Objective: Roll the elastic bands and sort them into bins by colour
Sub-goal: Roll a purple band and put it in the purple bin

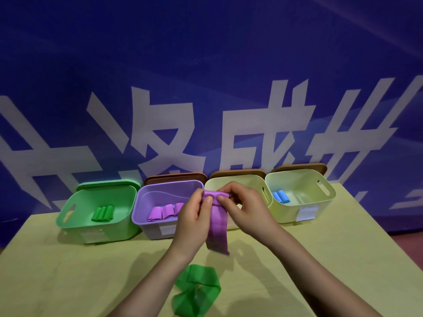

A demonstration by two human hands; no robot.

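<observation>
A purple elastic band (218,227) hangs in the air in front of the bins, its top end partly rolled. My left hand (194,216) and my right hand (246,209) both pinch that rolled top with thumbs and fingers. The loose tail dangles down above the table. A green band (196,291) lies unrolled on the table near me. Behind stand the green bin (75,216) with green rolls (103,213), the purple bin (146,195) with purple rolls (166,211), and two pale yellow bins (212,184), (320,211); the right one holds blue rolls (281,197).
The bins stand in a row at the back of a yellow-green table (68,271). Lids lean behind the bins against a blue banner (206,88) with white characters. The table's right edge runs diagonally past the far right bin.
</observation>
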